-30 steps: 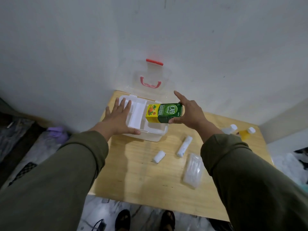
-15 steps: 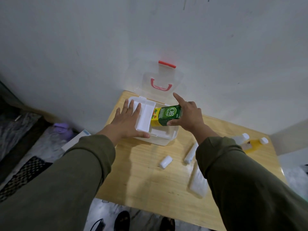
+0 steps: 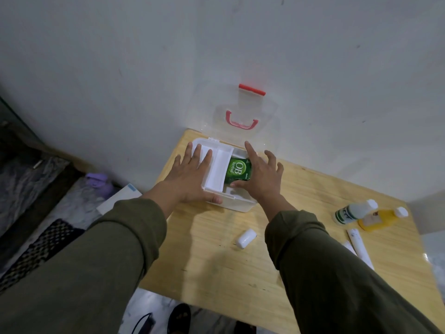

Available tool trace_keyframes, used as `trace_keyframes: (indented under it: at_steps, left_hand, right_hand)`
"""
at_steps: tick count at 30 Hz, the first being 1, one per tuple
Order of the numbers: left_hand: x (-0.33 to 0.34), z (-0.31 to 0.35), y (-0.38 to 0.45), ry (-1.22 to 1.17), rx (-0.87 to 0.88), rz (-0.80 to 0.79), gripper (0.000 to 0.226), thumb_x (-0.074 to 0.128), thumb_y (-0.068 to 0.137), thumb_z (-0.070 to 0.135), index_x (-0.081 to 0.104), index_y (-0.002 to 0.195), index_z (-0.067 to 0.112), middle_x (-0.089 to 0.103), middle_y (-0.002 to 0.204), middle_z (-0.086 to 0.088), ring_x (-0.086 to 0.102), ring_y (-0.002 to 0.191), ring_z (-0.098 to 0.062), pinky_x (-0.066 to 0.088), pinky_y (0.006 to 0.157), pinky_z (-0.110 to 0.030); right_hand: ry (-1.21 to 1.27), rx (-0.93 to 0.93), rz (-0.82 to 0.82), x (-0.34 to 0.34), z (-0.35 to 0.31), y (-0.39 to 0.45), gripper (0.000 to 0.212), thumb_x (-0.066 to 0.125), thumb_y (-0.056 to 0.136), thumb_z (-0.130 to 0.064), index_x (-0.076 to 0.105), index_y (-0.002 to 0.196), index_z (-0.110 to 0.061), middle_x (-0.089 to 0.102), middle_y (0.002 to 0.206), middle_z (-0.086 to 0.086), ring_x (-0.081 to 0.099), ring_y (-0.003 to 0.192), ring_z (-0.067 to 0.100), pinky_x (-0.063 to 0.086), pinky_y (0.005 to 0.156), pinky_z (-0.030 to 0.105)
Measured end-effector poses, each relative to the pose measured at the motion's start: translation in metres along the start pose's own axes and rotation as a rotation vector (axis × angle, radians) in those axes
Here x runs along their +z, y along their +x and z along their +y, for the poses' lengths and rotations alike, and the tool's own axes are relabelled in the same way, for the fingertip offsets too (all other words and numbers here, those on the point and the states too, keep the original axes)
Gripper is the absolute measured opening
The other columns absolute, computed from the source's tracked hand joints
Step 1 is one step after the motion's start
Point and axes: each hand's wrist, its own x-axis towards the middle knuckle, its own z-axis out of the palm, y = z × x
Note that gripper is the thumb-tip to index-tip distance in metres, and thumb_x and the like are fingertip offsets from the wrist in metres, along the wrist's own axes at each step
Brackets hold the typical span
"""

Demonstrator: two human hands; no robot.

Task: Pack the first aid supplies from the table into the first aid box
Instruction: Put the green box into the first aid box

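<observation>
The white first aid box [image 3: 240,206] stands open at the table's far left corner, its clear lid [image 3: 243,106] with a red handle leaning on the wall. My left hand [image 3: 192,174] lies flat on the box's white inner tray [image 3: 218,169]. A green "OB herbal" carton [image 3: 238,171] lies inside the box to the right of the tray. My right hand [image 3: 261,179] hovers over it with fingers spread, thumb touching its near edge. A small white roll [image 3: 246,238], a white bottle [image 3: 354,210], a yellow bottle [image 3: 380,219] and a white tube [image 3: 358,244] lie on the table.
The wooden table [image 3: 216,266] stands against a grey wall. On the floor to the left are a purple bottle [image 3: 100,183] and a flat white pack [image 3: 119,198]. Feet [image 3: 179,319] show below the table's near edge.
My right hand carried the green carton down into the box and loosened its grip, fingers now spread. The left hand stayed on the tray. The camera shifted left.
</observation>
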Motion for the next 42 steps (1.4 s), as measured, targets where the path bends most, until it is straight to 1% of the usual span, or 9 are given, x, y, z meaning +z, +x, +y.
trace_keyframes:
  at_steps: [7, 10, 16, 19, 22, 29, 33, 35, 42]
  left_hand:
    - [0.000, 0.002, 0.000, -0.007, -0.010, -0.010, 0.133, 0.052, 0.058, 0.086, -0.024, 0.145, 0.020, -0.031, 0.153, -0.012, -0.035, 0.138, -0.031, -0.007, 0.117, -0.052]
    - [0.000, 0.001, 0.000, 0.009, -0.012, -0.002, 0.132, 0.050, 0.057, 0.087, -0.023, 0.145, 0.020, -0.029, 0.154, -0.012, -0.034, 0.138, -0.032, -0.006, 0.116, -0.052]
    - [0.001, 0.002, 0.001, 0.012, -0.017, -0.004, 0.133, 0.049, 0.057, 0.087, -0.023, 0.145, 0.020, -0.029, 0.154, -0.012, -0.034, 0.138, -0.032, -0.006, 0.117, -0.052]
    - [0.000, 0.003, 0.001, 0.026, -0.018, -0.003, 0.132, 0.048, 0.057, 0.087, -0.024, 0.145, 0.019, -0.030, 0.153, -0.012, -0.034, 0.138, -0.032, -0.006, 0.116, -0.052]
    - [0.001, 0.002, 0.001, 0.028, -0.018, -0.002, 0.132, 0.049, 0.057, 0.087, -0.024, 0.145, 0.019, -0.030, 0.153, -0.012, -0.034, 0.138, -0.032, -0.006, 0.116, -0.051]
    - [0.000, 0.003, 0.001, 0.038, -0.015, -0.010, 0.132, 0.050, 0.058, 0.086, -0.024, 0.145, 0.019, -0.030, 0.153, -0.013, -0.034, 0.138, -0.033, -0.006, 0.117, -0.052]
    - [-0.002, 0.004, -0.001, 0.050, 0.001, -0.006, 0.132, 0.051, 0.058, 0.085, -0.022, 0.146, 0.018, -0.029, 0.154, -0.014, -0.033, 0.138, -0.035, -0.006, 0.116, -0.052]
    - [-0.002, 0.004, -0.002, 0.063, 0.000, -0.008, 0.132, 0.051, 0.058, 0.085, -0.022, 0.146, 0.018, -0.029, 0.154, -0.015, -0.033, 0.138, -0.035, -0.006, 0.116, -0.053]
    - [0.000, 0.002, 0.000, 0.073, 0.002, -0.005, 0.131, 0.051, 0.059, 0.085, -0.023, 0.145, 0.019, -0.029, 0.154, -0.014, -0.033, 0.138, -0.036, -0.008, 0.115, -0.052]
  right_hand:
    - [0.027, 0.000, -0.061, -0.005, 0.004, 0.000, 0.106, 0.076, 0.067, -0.052, 0.005, 0.146, -0.041, 0.042, 0.146, -0.002, 0.008, 0.145, 0.024, 0.011, 0.113, 0.057]
    - [0.114, -0.015, -0.022, -0.011, 0.003, -0.001, 0.096, 0.073, 0.073, -0.048, 0.012, 0.146, -0.039, 0.045, 0.143, -0.002, 0.018, 0.142, 0.024, 0.019, 0.112, 0.054]
    - [0.592, 0.006, 0.243, -0.017, -0.021, -0.008, 0.063, 0.054, 0.089, -0.049, 0.027, 0.144, -0.032, 0.041, 0.142, 0.003, 0.041, 0.129, 0.020, 0.038, 0.105, 0.038]
    - [0.819, 0.131, 0.264, -0.016, -0.039, -0.015, 0.055, 0.045, 0.092, -0.051, 0.028, 0.143, -0.036, 0.043, 0.138, 0.005, 0.048, 0.122, 0.021, 0.043, 0.102, 0.040]
    - [0.975, 0.255, 0.212, -0.011, -0.046, -0.017, 0.050, 0.041, 0.096, -0.046, 0.028, 0.143, -0.035, 0.043, 0.140, 0.007, 0.047, 0.124, 0.023, 0.038, 0.098, 0.030]
    - [1.055, 0.346, 0.174, -0.002, -0.041, -0.009, 0.051, 0.039, 0.098, -0.041, 0.027, 0.145, -0.029, 0.041, 0.143, 0.009, 0.043, 0.129, 0.024, 0.032, 0.098, 0.029]
    - [1.063, 0.343, 0.176, -0.004, -0.039, -0.005, 0.049, 0.036, 0.099, -0.040, 0.027, 0.146, -0.026, 0.042, 0.144, 0.008, 0.041, 0.119, 0.014, 0.029, 0.092, 0.024]
    - [1.060, 0.322, 0.157, -0.003, -0.040, -0.004, 0.049, 0.035, 0.099, -0.041, 0.026, 0.145, -0.029, 0.042, 0.144, 0.006, 0.041, 0.115, 0.012, 0.031, 0.094, 0.025]
    - [0.990, 0.160, 0.058, 0.006, -0.044, 0.002, 0.059, 0.044, 0.093, -0.050, 0.020, 0.145, -0.039, 0.049, 0.138, 0.007, 0.049, 0.119, 0.020, 0.040, 0.093, 0.028]
